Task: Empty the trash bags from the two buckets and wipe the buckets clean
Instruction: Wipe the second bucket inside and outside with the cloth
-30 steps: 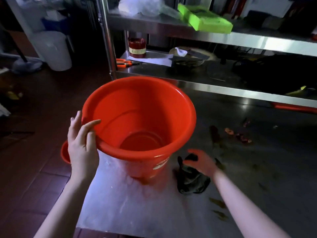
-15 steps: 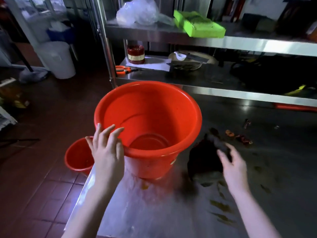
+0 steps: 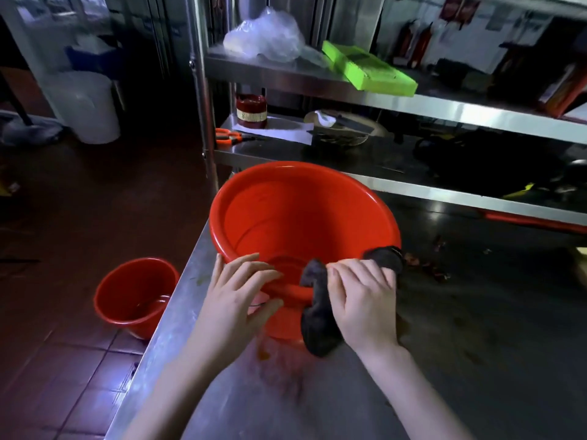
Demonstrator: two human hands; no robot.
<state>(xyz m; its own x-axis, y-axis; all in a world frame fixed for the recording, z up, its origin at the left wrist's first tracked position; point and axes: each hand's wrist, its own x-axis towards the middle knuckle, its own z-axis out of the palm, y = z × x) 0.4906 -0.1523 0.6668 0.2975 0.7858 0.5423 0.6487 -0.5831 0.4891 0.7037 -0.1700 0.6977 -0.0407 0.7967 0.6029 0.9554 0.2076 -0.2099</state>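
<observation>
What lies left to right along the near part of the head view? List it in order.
small red bucket on the floor → left hand on the big red bucket rim → dark cloth → right hand gripping the cloth.

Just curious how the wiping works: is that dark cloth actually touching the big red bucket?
Touching. The head view shows the dark cloth, gripped by the right hand, draped over the big red bucket's near rim.
</observation>
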